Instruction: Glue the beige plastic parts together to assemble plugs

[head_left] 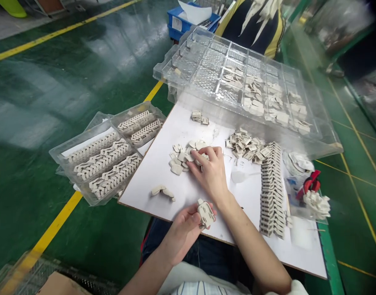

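My left hand (186, 229) is closed around a beige plastic part (206, 214) with slots in its face, held over the board's near edge. My right hand (211, 170) has its fingers bent into a pile of small, flat beige plastic pieces (176, 169). Whatever lies between those fingertips is mostly hidden. Left of the hands, a bent beige part (162, 191) rests on the white board (151, 172). Further back on the board is a small group of slotted pieces (200, 117).
Stacked parts (271, 192) form a long row at right, near another heap of pieces (247, 144) and a clear scoop (238, 176). Red-handled cutters (311, 182) lie beyond. A large clear compartment tray (203, 73) overhangs the back; filled trays (106, 196) flank the left edge.
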A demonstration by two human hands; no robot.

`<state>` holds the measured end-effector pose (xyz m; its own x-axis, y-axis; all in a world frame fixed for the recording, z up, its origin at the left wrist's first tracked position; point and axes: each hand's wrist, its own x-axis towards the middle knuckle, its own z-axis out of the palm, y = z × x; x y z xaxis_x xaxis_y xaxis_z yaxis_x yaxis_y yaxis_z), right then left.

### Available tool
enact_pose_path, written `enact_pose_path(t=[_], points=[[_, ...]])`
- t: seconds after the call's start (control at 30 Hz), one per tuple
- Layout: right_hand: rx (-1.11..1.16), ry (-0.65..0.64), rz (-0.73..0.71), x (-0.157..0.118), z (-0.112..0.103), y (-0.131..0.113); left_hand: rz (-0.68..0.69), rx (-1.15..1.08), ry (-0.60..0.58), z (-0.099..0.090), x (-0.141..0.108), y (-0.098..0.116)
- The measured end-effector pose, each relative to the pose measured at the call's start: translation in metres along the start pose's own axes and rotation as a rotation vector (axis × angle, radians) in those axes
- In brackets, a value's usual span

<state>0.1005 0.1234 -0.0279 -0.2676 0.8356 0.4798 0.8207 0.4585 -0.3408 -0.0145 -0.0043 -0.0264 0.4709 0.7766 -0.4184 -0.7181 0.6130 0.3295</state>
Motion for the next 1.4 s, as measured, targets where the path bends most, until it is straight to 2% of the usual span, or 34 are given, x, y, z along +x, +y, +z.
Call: enact_pose_path(t=[0.07, 0.13, 0.2, 0.33, 0.43, 0.57, 0.7, 0.77, 0.83, 0.9, 0.93, 1.03, 1.07, 1.1, 1.13, 1.23, 1.3, 1.4], points=[[0.028, 0.072, -0.014, -0.002, -0.01, -0.004, 0.002, 0.002, -0.006, 0.0, 0.0, 0.0], [0.117, 0.21, 0.0, -0.006, -0.027, -0.011, 0.01, 0.007, -0.01, -0.001, 0.0, -0.001], [0.287, 0.295, 0.124, -0.016, -0.048, -0.018, 0.038, 0.026, -0.008, -0.003, 0.0, -0.002], [0.858, 0.164, 0.673, -0.05, -0.082, -0.029, 0.16, 0.16, 0.002, -0.008, -0.003, -0.002], [1.226, 0.044, 0.953, -0.074, -0.092, -0.031, 0.215, 0.323, -0.048, -0.004, -0.003, 0.001], [1.443, -0.029, 1.128, -0.088, -0.093, -0.03, 0.187, 0.444, -0.134, 0.01, -0.001, 0.001], [1.469, -0.072, 1.182, -0.097, -0.092, -0.034, 0.18, 0.481, -0.157, 0.019, 0.0, -0.005], [1.434, -0.111, 1.139, -0.104, -0.093, -0.037, 0.178, 0.492, -0.175, 0.018, 0.001, -0.008], [1.306, -0.135, 1.035, -0.113, -0.098, -0.034, 0.162, 0.483, -0.187, 0.016, 0.001, -0.01], [1.029, -0.03, 0.918, -0.124, -0.111, -0.021, 0.147, 0.453, -0.149, 0.013, 0.001, -0.012], [0.84, 0.106, 0.875, -0.131, -0.12, -0.01, 0.135, 0.431, -0.119, 0.012, 0.001, -0.014], [0.222, 0.698, 0.816, -0.15, -0.157, 0.039, 0.037, 0.34, -0.06, 0.01, 0.003, -0.017], [0.065, 0.848, 0.823, -0.156, -0.169, 0.057, -0.005, 0.308, -0.059, 0.01, 0.004, -0.019], [-0.029, 0.916, 0.825, -0.161, -0.181, 0.075, -0.043, 0.28, -0.06, 0.01, 0.006, -0.021], [-0.083, 0.908, 0.821, -0.165, -0.19, 0.091, -0.073, 0.258, -0.061, 0.01, 0.008, -0.023], [-0.183, 0.693, 0.838, -0.17, -0.203, 0.123, -0.128, 0.208, -0.051, 0.01, 0.012, -0.03], [-0.246, 0.587, 0.818, -0.171, -0.201, 0.133, -0.152, 0.185, -0.039, 0.009, 0.014, -0.033], [-0.331, 0.57, 0.782, -0.173, -0.195, 0.136, -0.156, 0.143, -0.029, 0.008, 0.015, -0.034]])
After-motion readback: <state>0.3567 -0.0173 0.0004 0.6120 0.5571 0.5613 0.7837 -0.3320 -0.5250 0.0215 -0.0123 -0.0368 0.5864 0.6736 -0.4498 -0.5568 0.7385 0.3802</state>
